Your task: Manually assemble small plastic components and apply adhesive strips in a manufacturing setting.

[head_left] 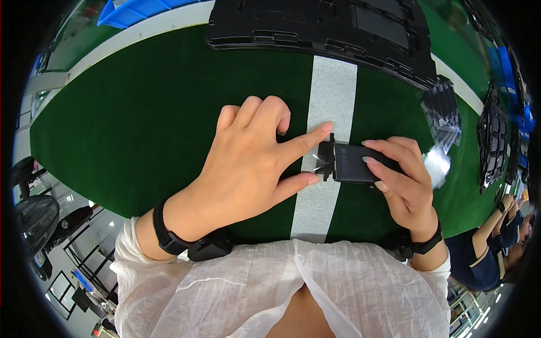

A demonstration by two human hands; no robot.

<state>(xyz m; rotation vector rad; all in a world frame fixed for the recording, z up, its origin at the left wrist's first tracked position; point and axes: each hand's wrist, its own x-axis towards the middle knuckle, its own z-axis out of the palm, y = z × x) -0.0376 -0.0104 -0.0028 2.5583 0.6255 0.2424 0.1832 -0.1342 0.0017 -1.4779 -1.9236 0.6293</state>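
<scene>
Near the middle of the table, my right hand [403, 174] grips a flat black rectangular battery [355, 164] by its right end, fingers on top and thumb at the near edge. Against the battery's left end is a short black film strip [324, 158] with a glossy, clear-looking part. My left hand [253, 146] spans that strip: the index fingertip is at its far end, the thumb at its near end, and the other fingers are curled. Whether the strip is stuck to the battery I cannot tell.
A light grey band [332, 84] crosses the green tabletop [141, 124]. Black moulded trays [315, 28] are stacked at the far side. Clear and black film pieces [442, 115] lie at the right. A blue bin [135, 14] stands far left; another person [479, 259] is at the right.
</scene>
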